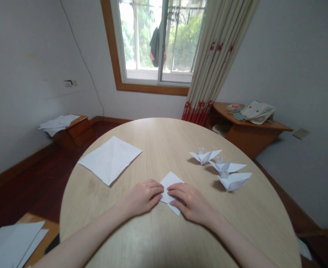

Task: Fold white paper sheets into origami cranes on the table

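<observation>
A small piece of folded white paper (pixel 170 179) lies on the round table (pixel 158 130), one corner pointing away from me and a narrow flap showing below. My left hand (pixel 145 196) rests at its left edge, fingers together and pressed on the paper. From the other side my right hand (pixel 191 201) holds it down, fingertips over its middle and right part. The fingers partly cover the folds. To the right stand three folded paper cranes, a far one (pixel 204 157), a middle one (pixel 227 166) and a near one (pixel 235 181).
A creased white paper sheet (pixel 110 159) lies flat on the table's left. More paper sheets (pixel 13 242) are stacked at lower left, below the tabletop. Beyond the table are a small cabinet (pixel 81 132), a curtain (pixel 220 56) and a corner desk (pixel 245 137) with a cloth bag (pixel 257 111).
</observation>
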Tool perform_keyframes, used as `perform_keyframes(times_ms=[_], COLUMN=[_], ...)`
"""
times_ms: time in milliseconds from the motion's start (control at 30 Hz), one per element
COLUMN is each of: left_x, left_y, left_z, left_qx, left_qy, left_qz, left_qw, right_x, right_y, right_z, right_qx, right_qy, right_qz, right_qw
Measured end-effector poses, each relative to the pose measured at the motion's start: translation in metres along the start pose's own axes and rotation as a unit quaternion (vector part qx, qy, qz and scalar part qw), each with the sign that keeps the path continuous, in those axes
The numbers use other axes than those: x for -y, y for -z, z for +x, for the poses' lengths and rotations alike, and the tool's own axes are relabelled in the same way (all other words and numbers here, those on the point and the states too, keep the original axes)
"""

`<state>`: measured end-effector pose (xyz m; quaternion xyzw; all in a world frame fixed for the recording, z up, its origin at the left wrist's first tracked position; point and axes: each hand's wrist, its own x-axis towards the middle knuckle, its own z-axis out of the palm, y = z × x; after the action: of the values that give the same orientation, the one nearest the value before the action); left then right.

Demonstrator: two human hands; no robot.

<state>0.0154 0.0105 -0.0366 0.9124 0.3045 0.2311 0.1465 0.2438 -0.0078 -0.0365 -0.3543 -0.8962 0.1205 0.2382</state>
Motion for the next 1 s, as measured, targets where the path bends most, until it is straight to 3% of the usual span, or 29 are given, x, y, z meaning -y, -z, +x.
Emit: perform_keyframes(times_ms=[467, 1000], left_x=[-0.0072, -0.0026], left_y=[0.0075, -0.0005], left_z=[0.0011, 0.0043], left_qx=[0.031, -0.006], left_qy=[0.022, 0.044], left_qz=[-0.016, -0.044], left_qw=[0.999, 0.998], right_x=[-0.0003, 0.0062], right_y=[-0.0002, -0.0049], right_z=[0.0021, 0.0065], right_qx=[0.003, -0.027], right_qy=[-0.013, -0.040], right_qz=[0.010, 0.024], right_qw=[1.000, 0.999])
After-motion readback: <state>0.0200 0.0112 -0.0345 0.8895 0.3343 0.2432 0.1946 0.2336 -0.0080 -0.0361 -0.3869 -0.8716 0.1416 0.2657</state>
